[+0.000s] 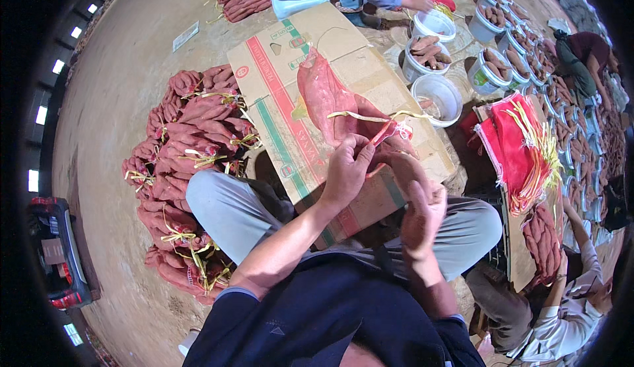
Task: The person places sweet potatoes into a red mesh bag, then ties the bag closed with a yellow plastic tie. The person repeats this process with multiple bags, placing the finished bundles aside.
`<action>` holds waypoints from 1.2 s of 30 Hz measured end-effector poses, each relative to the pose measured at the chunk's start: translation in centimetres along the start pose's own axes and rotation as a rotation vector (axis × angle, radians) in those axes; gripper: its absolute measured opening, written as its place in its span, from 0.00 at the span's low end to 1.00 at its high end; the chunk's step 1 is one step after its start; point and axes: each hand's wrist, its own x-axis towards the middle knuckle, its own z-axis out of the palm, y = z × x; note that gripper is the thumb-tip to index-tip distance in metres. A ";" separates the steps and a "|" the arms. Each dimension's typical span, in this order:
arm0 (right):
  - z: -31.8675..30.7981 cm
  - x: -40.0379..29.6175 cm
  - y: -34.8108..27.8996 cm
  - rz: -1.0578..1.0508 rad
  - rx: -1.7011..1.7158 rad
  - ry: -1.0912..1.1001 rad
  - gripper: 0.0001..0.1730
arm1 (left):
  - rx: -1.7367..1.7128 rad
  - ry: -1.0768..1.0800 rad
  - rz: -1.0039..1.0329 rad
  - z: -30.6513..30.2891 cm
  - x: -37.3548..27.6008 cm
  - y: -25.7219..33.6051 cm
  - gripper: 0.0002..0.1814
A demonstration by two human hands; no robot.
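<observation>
A red mesh bag (322,94) lies on a flattened cardboard box (361,70) in front of me, with a few sweet potatoes in its near part. My left hand (349,169) pinches the rim of the bag's mouth between thumb and fingers. A pale yellow tie string (364,116) runs across the bag near that rim. My right hand (423,213) holds a sweet potato (408,171) at the bag's mouth, its far end close to the opening. How far it reaches inside is hard to tell.
Filled mesh bags (198,134) are piled at left. A white bucket (436,94) with little in it and a bucket of sweet potatoes (426,55) stand beyond the box. Red bags (515,144) lie stacked at right. Co-workers sit at the top and lower right.
</observation>
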 end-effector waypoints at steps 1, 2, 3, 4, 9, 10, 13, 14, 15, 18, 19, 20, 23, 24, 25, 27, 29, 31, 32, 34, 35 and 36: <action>0.9 0.3 0.7 0.020 0.029 -0.069 0.16 | 0.059 0.018 0.063 0.0 -0.2 0.1 0.09; 1.2 0.9 1.5 0.042 0.071 -0.066 0.16 | 0.171 0.043 0.088 0.0 -0.5 0.5 0.09; 1.3 1.9 2.4 0.063 0.113 -0.064 0.17 | 0.215 0.037 0.135 0.1 -0.3 0.6 0.09; 1.5 2.3 2.7 0.091 0.155 -0.061 0.18 | 0.262 0.033 0.176 -0.1 -0.3 0.8 0.10; 2.0 2.7 2.3 0.012 0.073 -0.098 0.21 | 0.359 0.117 0.279 -1.1 0.3 0.4 0.08; 1.6 2.2 2.1 0.000 0.057 -0.038 0.18 | 0.350 0.144 0.272 -1.2 0.3 0.6 0.08; 0.1 1.4 2.4 -0.026 0.059 0.035 0.16 | 0.396 0.157 0.248 -1.2 0.1 0.5 0.07; -0.2 1.4 2.7 -0.030 0.076 0.041 0.16 | 0.428 0.155 0.246 -0.9 0.0 0.3 0.08; 0.2 1.6 2.5 -0.037 0.096 0.045 0.16 | 0.461 0.154 0.249 -0.8 0.1 0.1 0.09; 0.3 1.3 1.2 -0.080 0.044 0.141 0.15 | 0.436 0.185 0.226 -1.1 0.1 -0.2 0.08; 0.0 1.4 0.9 -0.112 0.016 0.164 0.15 | 0.413 0.196 0.210 -1.2 0.2 -0.2 0.08; -0.3 1.4 0.6 -0.130 0.011 0.170 0.17 | 0.387 0.197 0.232 -1.3 0.3 -0.1 0.09; 0.7 1.1 1.4 -0.117 0.014 0.139 0.18 | 0.268 0.173 0.221 -0.8 0.0 0.2 0.11; 2.5 0.9 0.4 -0.114 -0.023 -0.067 0.20 | 0.284 0.115 0.168 -0.7 -0.1 -0.3 0.12; 1.5 1.3 2.7 -0.114 -0.061 -0.082 0.22 | 0.228 0.109 0.154 -0.1 -0.3 -0.1 0.12; 1.0 0.2 5.6 -0.056 -0.066 -0.018 0.22 | 0.118 0.098 0.119 0.8 -0.6 0.2 0.12; 1.1 -0.1 5.9 -0.179 -0.330 -0.048 0.27 | 0.118 0.064 0.142 0.7 -0.4 0.0 0.11; 1.4 0.0 4.3 -0.281 -0.612 -0.150 0.31 | 0.134 0.042 0.151 0.2 -0.6 0.3 0.10; 1.7 0.0 3.1 -0.235 -0.750 -0.177 0.33 | 0.145 0.044 0.172 0.0 -0.7 0.7 0.10; 0.9 0.6 3.1 -0.319 -0.717 -0.163 0.32 | 0.157 0.039 0.223 0.2 -1.0 1.8 0.10; 0.7 0.7 3.1 -0.361 -0.700 -0.156 0.32 | 0.178 0.046 0.225 0.2 -1.0 1.8 0.10; 0.7 0.3 3.1 -0.331 -0.611 -0.160 0.32 | 0.202 0.056 0.225 0.2 -1.1 1.5 0.10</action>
